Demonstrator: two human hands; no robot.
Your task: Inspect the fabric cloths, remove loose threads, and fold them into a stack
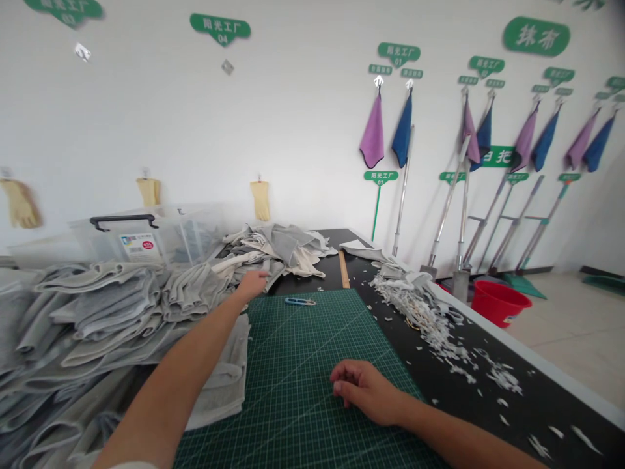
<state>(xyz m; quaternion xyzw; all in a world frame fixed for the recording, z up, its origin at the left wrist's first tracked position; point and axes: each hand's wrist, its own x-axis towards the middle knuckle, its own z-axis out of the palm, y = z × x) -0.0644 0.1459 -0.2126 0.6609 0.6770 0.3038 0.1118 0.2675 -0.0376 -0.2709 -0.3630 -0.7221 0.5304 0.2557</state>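
My left hand (252, 285) is stretched forward at the far left corner of the green cutting mat (303, 352), beside the grey cloth pieces. Its fingers point to the right and are partly hidden; I see nothing held in them. My right hand (364, 389) hovers over or rests on the mat's right half, fingers loosely curled, thumb apart, with nothing in it. A blue utility knife (300, 301) lies near the mat's far edge. Stacked folded grey cloth (117, 303) fills the left side, and one flat piece (222, 391) overlaps the mat's left edge.
Behind the mat lies a heap of cloth pieces (288, 247) next to a wooden ruler (344, 269). Shredded trimmings (434, 322) cover the black table's right side. A clear storage box (195, 228) stands at the back left; a red bucket (499, 303) is on the floor.
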